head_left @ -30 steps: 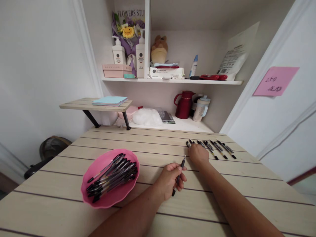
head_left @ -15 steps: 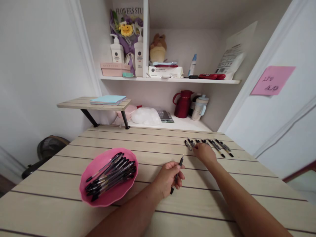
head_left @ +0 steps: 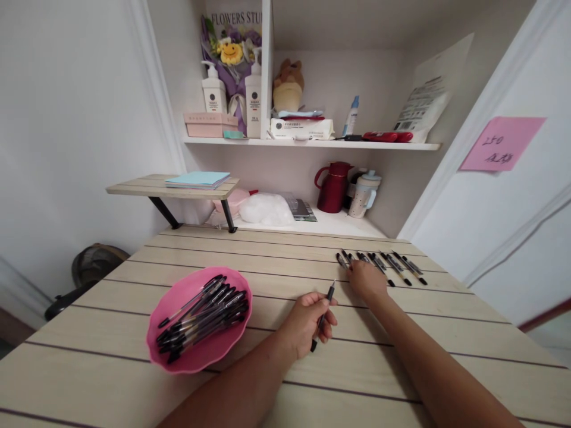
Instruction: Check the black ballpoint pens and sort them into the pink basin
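My left hand [head_left: 307, 324] is closed round a black pen [head_left: 324, 312], tip pointing up and away, just above the wooden table [head_left: 285, 249]. My right hand [head_left: 366, 280] reaches forward and rests on the left end of a row of several black pens [head_left: 392, 266] laid side by side on the table; its fingers are curled over the pens and mostly hidden. A pink bowl [head_left: 172, 309] full of several black pens [head_left: 203, 316] sits to the left of my left hand.
A small raised shelf [head_left: 134, 189] with a blue notebook [head_left: 198, 179] stands at the table's back left. Behind are a red jug [head_left: 332, 189], a cup [head_left: 364, 195], bottles and a plush toy on wall shelves. A pink note [head_left: 502, 144] hangs on the right wall.
My right hand has shifted slightly along the left end of the pen row. My left hand keeps the same pen in nearly the same place.
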The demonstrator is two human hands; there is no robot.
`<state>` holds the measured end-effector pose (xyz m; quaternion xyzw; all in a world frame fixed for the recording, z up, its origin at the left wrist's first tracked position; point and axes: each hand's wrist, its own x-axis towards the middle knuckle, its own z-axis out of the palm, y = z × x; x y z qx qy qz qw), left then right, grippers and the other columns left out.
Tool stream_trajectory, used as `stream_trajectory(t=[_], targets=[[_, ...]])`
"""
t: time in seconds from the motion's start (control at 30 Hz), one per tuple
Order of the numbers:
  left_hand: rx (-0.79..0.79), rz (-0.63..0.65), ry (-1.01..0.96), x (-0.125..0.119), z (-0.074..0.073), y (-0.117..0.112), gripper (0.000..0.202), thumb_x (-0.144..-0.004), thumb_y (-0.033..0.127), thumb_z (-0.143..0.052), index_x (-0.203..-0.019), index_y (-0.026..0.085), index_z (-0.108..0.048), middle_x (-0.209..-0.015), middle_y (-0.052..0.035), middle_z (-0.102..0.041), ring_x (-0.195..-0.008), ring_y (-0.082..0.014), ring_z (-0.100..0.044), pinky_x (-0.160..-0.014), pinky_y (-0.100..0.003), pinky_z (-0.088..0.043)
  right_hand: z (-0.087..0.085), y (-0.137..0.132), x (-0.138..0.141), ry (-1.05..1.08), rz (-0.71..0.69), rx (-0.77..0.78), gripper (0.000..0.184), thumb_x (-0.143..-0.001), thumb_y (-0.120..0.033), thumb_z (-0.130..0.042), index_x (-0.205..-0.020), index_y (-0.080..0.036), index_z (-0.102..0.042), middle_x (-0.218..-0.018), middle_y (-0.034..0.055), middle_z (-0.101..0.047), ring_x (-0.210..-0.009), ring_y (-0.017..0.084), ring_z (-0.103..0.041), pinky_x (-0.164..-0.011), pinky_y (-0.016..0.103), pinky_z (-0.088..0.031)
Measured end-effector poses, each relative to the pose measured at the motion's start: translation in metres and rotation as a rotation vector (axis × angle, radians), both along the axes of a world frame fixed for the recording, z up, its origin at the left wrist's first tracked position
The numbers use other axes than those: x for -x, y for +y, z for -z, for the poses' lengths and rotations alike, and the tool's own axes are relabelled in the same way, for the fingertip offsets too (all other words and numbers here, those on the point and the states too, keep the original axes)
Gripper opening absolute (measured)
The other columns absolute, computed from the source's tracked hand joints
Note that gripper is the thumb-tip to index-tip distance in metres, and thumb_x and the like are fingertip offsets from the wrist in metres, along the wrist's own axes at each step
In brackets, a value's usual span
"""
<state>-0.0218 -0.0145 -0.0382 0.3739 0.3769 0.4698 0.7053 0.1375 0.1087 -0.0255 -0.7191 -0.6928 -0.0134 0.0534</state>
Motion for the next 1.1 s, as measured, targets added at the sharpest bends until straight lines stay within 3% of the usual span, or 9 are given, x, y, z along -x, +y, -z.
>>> stream_trajectory(t=[0.27, 0.43, 0.53, 0.63, 0.7, 0.77, 0.9, 1.1], targets=[[0.009, -0.008, 0.000, 0.000, -0.002, -0.001, 0.033, -0.070, 0.039, -0.056, -0.091, 0.014, -0.054, -0.056, 0.0027, -0.054, -0.035, -0.0046, -0.043, -0.037, -0.018, -0.023, -0.003, -0.002, 0.001, 0.015, -0.011, -0.020, 0.027, -0.082, -0.030, -0.043, -0.091, -0.014, -0.063, -0.094, 0.0164, -0.065, -0.086, 0.023, -0.061, -0.069, 0.030, -0.042], [0.016, -0.006, -0.005, 0.001, -0.005, -0.002, 0.032, -0.070, 0.036, -0.056, -0.092, 0.014, -0.054, -0.058, 0.0023, -0.054, -0.036, -0.0052, -0.045, -0.037, -0.018, -0.025, -0.012, -0.014, -0.010, 0.091, -0.043, -0.058, 0.025, -0.081, -0.031, -0.043, -0.083, -0.017, -0.064, -0.084, 0.0115, -0.067, -0.080, 0.021, -0.061, -0.064, 0.027, -0.040], [0.017, -0.007, -0.021, 0.001, -0.007, -0.003, 0.030, -0.068, 0.032, -0.057, -0.091, 0.013, -0.055, -0.061, 0.0016, -0.055, -0.039, -0.0052, -0.046, -0.038, -0.018, -0.027, -0.017, -0.033, -0.014, 0.283, -0.217, -0.075, 0.024, -0.080, -0.030, -0.043, -0.079, -0.018, -0.064, -0.076, 0.0068, -0.066, -0.071, 0.017, -0.060, -0.061, 0.024, -0.039], [0.009, -0.023, -0.039, 0.001, -0.009, -0.004, 0.028, -0.066, 0.030, -0.058, -0.089, 0.013, -0.056, -0.063, 0.0010, -0.055, -0.041, -0.0053, -0.047, -0.039, -0.018, -0.029, -0.021, -0.062, -0.011, 0.418, -0.430, -0.172, 0.027, -0.080, -0.029, -0.042, -0.098, -0.018, -0.059, -0.086, 0.0054, -0.065, -0.066, 0.014, -0.057, -0.062, 0.024, -0.041], [0.006, -0.040, -0.048, 0.000, -0.010, -0.005, 0.028, -0.066, 0.029, -0.060, -0.088, 0.013, -0.057, -0.063, 0.0010, -0.055, -0.042, -0.0057, -0.048, -0.040, -0.018, -0.030, -0.022, -0.085, -0.007, 0.376, -0.522, -0.294, 0.031, -0.082, -0.028, -0.040, -0.107, -0.018, -0.054, -0.099, 0.0083, -0.061, -0.070, 0.015, -0.057, -0.064, 0.027, -0.041], [0.007, -0.053, -0.083, 0.000, -0.010, -0.006, 0.028, -0.065, 0.029, -0.063, -0.087, 0.013, -0.058, -0.062, 0.0012, -0.054, -0.045, -0.0066, -0.049, -0.042, -0.019, -0.032, -0.021, -0.105, -0.003, 0.292, -0.564, -0.373, 0.027, -0.084, -0.029, -0.037, -0.098, -0.018, -0.057, -0.096, 0.0097, -0.061, -0.073, 0.017, -0.056, -0.065, 0.027, -0.040], [0.012, -0.104, -0.285, -0.002, -0.011, -0.005, 0.026, -0.063, 0.024, -0.068, -0.085, 0.014, -0.058, -0.066, -0.0004, -0.056, -0.058, -0.0104, -0.056, -0.056, -0.023, -0.043, -0.015, -0.130, 0.006, 0.354, -0.549, -0.268, 0.028, -0.086, -0.034, -0.035, -0.077, -0.020, -0.058, -0.073, 0.0054, -0.061, -0.066, 0.016, -0.057, -0.060, 0.025, -0.039], [0.037, -0.205, -0.479, 0.001, -0.012, -0.002, 0.020, -0.064, 0.017, -0.069, -0.080, 0.016, -0.055, -0.080, -0.0046, -0.062, -0.083, -0.0167, -0.060, -0.082, -0.031, -0.043, -0.006, -0.135, 0.022, 0.652, -0.381, -0.076, 0.030, -0.075, -0.038, -0.048, -0.099, -0.019, -0.051, -0.067, 0.0009, -0.062, -0.054, 0.016, -0.056, -0.052, 0.025, -0.038]])
